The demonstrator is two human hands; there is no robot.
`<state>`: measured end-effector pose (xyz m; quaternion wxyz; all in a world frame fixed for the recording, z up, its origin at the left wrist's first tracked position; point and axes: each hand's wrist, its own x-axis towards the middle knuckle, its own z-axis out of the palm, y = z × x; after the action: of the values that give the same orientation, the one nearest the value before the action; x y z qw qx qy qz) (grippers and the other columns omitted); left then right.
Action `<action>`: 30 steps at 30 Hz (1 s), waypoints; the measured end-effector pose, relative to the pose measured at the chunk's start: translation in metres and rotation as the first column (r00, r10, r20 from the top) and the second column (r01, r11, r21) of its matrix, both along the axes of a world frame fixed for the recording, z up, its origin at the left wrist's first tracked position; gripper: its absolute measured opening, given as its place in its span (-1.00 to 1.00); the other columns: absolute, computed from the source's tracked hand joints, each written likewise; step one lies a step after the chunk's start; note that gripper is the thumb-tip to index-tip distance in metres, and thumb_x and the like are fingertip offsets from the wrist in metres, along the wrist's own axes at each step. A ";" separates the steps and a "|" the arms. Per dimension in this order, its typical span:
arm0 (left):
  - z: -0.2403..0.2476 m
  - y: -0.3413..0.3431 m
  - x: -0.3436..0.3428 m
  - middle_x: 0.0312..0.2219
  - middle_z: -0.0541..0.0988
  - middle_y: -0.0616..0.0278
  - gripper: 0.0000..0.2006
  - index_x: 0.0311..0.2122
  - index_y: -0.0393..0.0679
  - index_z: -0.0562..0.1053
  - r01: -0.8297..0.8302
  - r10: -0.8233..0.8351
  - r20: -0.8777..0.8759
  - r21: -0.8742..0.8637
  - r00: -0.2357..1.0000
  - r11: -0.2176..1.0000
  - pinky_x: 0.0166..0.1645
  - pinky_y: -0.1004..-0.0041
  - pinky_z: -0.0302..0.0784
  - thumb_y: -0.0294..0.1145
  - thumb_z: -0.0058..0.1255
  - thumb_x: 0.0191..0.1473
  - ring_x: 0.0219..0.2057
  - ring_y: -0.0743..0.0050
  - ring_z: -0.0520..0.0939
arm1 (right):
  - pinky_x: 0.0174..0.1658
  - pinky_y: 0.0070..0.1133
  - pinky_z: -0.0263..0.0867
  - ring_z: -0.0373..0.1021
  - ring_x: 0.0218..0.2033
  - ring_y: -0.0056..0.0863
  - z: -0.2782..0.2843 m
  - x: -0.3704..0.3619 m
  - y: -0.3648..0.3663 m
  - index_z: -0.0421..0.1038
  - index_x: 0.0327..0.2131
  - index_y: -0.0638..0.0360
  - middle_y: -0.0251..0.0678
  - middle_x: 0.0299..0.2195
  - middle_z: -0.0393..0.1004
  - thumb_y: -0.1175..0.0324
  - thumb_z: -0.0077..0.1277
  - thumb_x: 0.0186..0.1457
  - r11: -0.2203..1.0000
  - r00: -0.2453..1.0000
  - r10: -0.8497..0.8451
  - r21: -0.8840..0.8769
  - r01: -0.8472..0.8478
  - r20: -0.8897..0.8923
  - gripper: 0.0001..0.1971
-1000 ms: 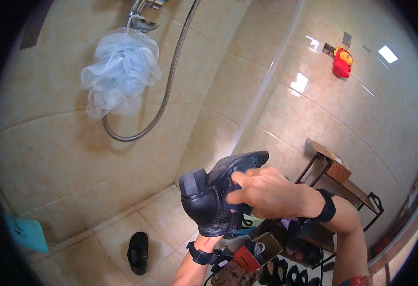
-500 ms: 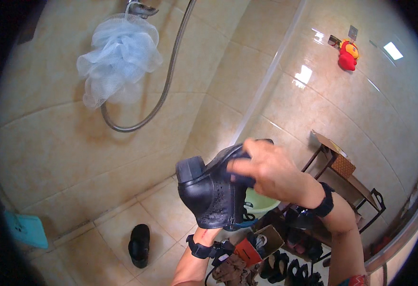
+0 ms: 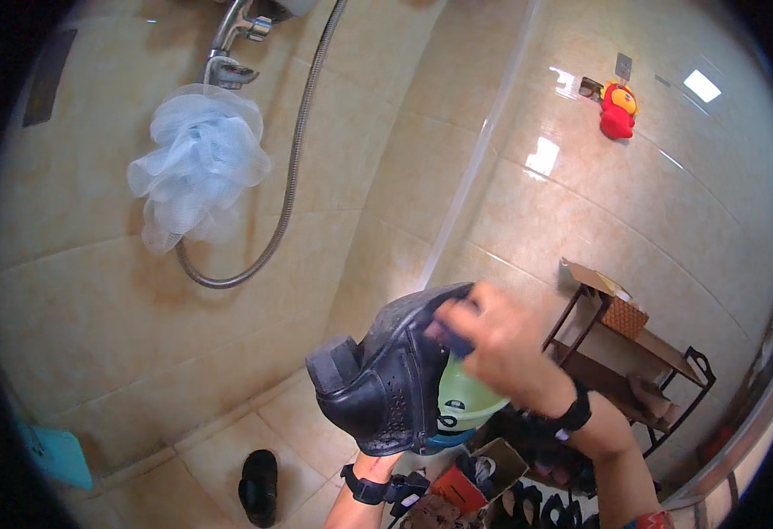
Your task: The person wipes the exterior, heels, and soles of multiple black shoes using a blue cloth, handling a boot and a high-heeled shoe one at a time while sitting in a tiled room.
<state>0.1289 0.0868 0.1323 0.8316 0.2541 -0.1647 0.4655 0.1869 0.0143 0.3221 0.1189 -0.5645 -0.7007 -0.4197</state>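
Observation:
A black leather ankle shoe (image 3: 373, 397) with a block heel and small punched holes is held up, tilted, with its sole facing upper left. My left hand (image 3: 378, 464) supports it from below; only the wrist area shows, and the fingers are hidden by the shoe. At the shoe's front upper part, my right hand (image 3: 501, 344) is closed round a small dark piece that looks like a cloth (image 3: 459, 342), partly smeared by motion. A second black shoe (image 3: 259, 488) stands on the tiled floor at lower left.
Behind the shoe is a green basin (image 3: 475, 397). An orange-red box (image 3: 459, 488) and several dark shoes (image 3: 536, 507) lie below it. A dark shelf rack (image 3: 611, 370) stands at right. On the left wall hang a bath puff (image 3: 201, 163) and a shower hose (image 3: 294, 167).
The shoe has shifted slightly down and left in the picture, showing more of its sole. My right hand has moved lower with the dark piece along the shoe's upper. The view has also shifted.

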 end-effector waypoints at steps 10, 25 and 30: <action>0.002 0.002 0.003 0.14 0.31 0.15 -0.56 0.24 -0.14 0.12 0.171 -0.162 0.122 -0.072 0.979 0.983 0.30 0.34 0.15 -0.30 -0.23 0.30 0.14 0.30 0.33 | -0.52 -0.31 0.32 0.41 -0.44 -0.20 0.012 0.009 0.007 0.46 -0.39 0.00 -0.18 -0.45 0.31 0.44 0.15 -0.27 0.991 0.991 -0.130 0.006 0.130 0.000 -0.76; 0.029 0.006 -0.009 0.08 0.36 0.17 -0.60 0.20 -0.18 0.17 -0.232 0.306 -0.226 0.302 0.925 0.925 0.24 0.44 0.24 -0.32 -0.25 0.30 0.05 0.38 0.39 | -0.48 -0.38 0.29 0.42 -0.53 -0.19 0.018 0.018 0.005 0.56 -0.36 0.08 -0.18 -0.48 0.43 0.27 0.22 -0.02 0.892 0.956 -0.035 0.422 0.161 -0.292 -0.84; 0.039 0.011 -0.012 0.07 0.37 0.17 -0.60 0.20 -0.19 0.18 -0.258 0.355 -0.251 0.350 0.901 0.901 0.23 0.44 0.25 -0.33 -0.25 0.30 0.05 0.38 0.40 | -0.49 -0.40 0.30 0.41 -0.50 -0.23 -0.014 0.015 0.004 0.54 -0.29 0.02 -0.18 -0.46 0.36 0.30 0.23 -0.06 0.906 0.985 -0.066 0.404 0.125 -0.157 -0.80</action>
<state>0.1171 0.0979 0.1712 0.7123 0.4731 -0.0608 0.5150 0.2021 0.0181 0.3085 0.2634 -0.5884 -0.5577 -0.5229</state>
